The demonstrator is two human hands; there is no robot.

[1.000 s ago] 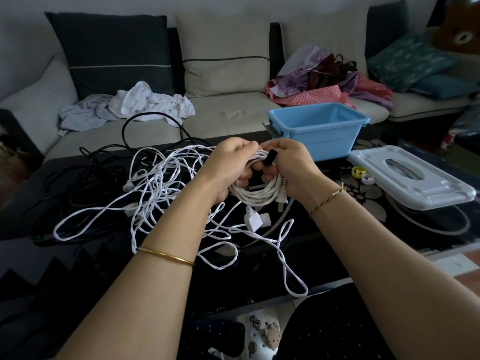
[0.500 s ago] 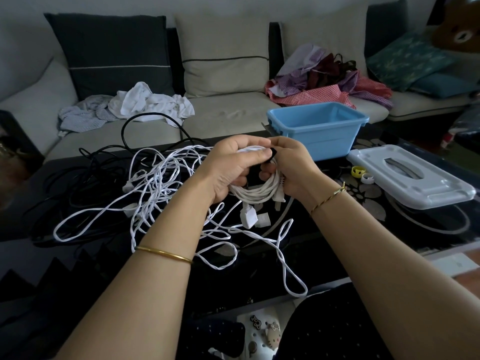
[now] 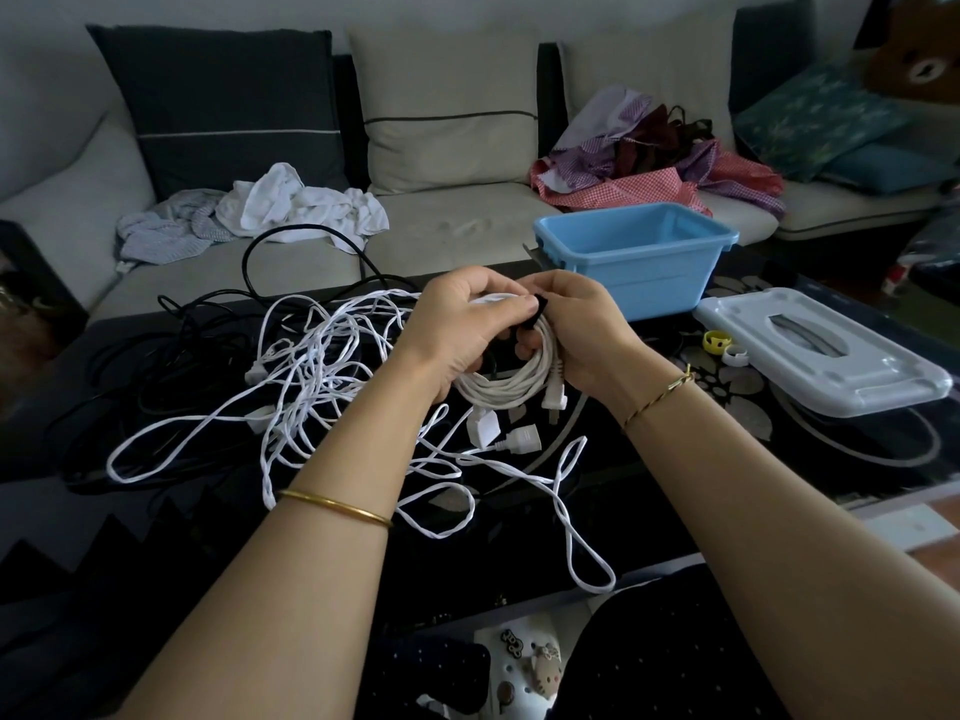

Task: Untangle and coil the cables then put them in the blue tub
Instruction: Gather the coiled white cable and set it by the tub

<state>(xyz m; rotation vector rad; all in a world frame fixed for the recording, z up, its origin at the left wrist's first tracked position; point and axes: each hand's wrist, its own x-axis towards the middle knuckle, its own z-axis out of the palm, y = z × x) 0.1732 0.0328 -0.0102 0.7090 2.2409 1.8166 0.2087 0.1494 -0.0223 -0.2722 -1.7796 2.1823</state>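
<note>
A pale fabric sofa point(image 3: 467, 226) strewn with clothes is seen along the far side, and a dark glass coffee table point(image 3: 779, 459) fills the near ground. Across the left and middle of the table a loose tangle of thin white cables point(image 3: 322, 387) is spread, with a heap of black cables point(image 3: 156, 356) lying to its far left; neither is sorted.

A blue rectangular plastic tub point(image 3: 639, 272) is set at the far right of the table. No cable is seen in the part of its interior that shows. Its pale grey plastic lid point(image 3: 831, 366) is laid flat just to its right, nearer the camera.

A coil of thick white cable point(image 3: 514, 376) is held above the middle of the table, just in front of the tub, its plugs hanging below. The left hand point(image 3: 462, 330) is curled round the coil's upper left, thumb laid across the top. The right hand point(image 3: 582, 330) is curled round the coil's right side. A short black strap point(image 3: 540, 309) is pinched where the fingertips of both hands meet; which hand bears most of it cannot be told.

The task is judged to be at an early stage: one cable is wound and is apparently being tied, nothing is placed in the tub, and the white tangle and the black heap are left to be untangled and coiled.
</note>
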